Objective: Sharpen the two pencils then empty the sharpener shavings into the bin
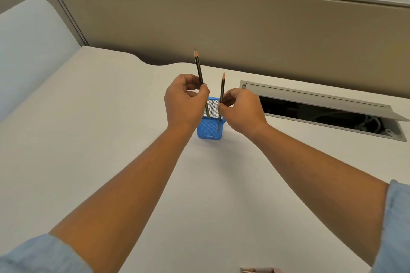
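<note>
Two dark pencils stand point-up with their lower ends inside a blue mesh pencil cup (209, 129) in the middle of the white desk. My left hand (185, 101) pinches the taller pencil (198, 66), which leans slightly left. My right hand (241, 109) pinches the shorter pencil (222, 84), which is nearly upright. Both tips look pointed. A brownish object (259, 270), possibly the sharpener, is cut off at the bottom edge. No bin is in view.
An open cable hatch (321, 111) with a raised lid is sunk into the desk (99, 139) at the right. A tan partition (221, 29) with a "008" label runs along the back. A white chair back (28, 40) stands at the left.
</note>
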Demonstrator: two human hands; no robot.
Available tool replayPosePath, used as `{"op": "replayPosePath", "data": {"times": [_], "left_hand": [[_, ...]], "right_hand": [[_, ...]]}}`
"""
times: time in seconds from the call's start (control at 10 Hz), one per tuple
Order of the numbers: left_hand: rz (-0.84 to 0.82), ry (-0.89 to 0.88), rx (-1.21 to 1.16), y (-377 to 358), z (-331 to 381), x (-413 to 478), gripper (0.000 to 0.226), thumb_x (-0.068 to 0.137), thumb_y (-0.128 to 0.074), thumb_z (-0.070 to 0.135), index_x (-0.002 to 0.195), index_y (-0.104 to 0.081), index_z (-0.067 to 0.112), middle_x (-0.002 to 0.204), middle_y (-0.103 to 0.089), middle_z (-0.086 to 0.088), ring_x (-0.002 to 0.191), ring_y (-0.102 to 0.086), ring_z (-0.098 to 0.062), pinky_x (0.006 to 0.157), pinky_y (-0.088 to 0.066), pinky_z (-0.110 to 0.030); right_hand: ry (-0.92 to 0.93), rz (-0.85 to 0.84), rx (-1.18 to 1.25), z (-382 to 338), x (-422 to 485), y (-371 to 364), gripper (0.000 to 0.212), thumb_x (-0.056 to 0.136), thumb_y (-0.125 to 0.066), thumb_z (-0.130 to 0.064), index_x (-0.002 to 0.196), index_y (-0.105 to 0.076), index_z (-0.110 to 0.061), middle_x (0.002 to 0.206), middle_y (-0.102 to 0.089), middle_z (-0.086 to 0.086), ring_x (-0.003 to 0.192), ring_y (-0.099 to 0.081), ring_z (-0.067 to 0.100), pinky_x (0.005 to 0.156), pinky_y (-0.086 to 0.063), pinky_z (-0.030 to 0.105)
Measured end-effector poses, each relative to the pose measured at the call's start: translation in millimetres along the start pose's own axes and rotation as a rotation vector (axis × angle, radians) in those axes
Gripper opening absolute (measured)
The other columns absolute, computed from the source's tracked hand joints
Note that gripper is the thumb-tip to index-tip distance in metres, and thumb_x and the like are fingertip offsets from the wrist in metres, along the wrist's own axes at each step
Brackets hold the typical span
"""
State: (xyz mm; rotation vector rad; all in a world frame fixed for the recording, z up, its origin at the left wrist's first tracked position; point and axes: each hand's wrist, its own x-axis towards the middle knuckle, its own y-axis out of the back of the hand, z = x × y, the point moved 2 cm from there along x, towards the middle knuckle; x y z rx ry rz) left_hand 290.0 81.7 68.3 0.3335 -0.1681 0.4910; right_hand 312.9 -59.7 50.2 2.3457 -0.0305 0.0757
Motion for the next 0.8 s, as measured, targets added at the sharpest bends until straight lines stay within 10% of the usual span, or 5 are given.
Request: {"op": "replayPosePath", "data": {"times": [0.4,0.8], "left_hand": [[-0.083,0.228,0.185,-14.5,-33.5,-5.5,0.009,0.082,-0.073,0.026,0.078,-0.067,0.020,0.080,-0.067,0.005,0.065,-0.057,-0.001,0.055,-0.041,-0.016],[-0.057,0.170,0.193,-10.7,-36.3,-13.3,0.012,0.087,-0.073,0.025,0.095,-0.069,0.017,0.099,-0.069,0.001,0.087,-0.065,-0.014,0.053,-0.040,-0.009]], "right_hand": [[-0.040,-0.008,-0.029,-0.6,7.4,-7.2,0.014,0.086,-0.073,-0.023,0.095,-0.075,-0.013,0.080,-0.067,0.000,0.075,-0.064,0.018,0.068,-0.052,0.028],[-0.094,-0.015,0.097,1.5,7.0,-5.7,0.027,0.088,-0.069,-0.015,0.113,-0.075,-0.008,0.106,-0.077,0.008,0.088,-0.069,0.016,0.073,-0.051,0.019]]}}
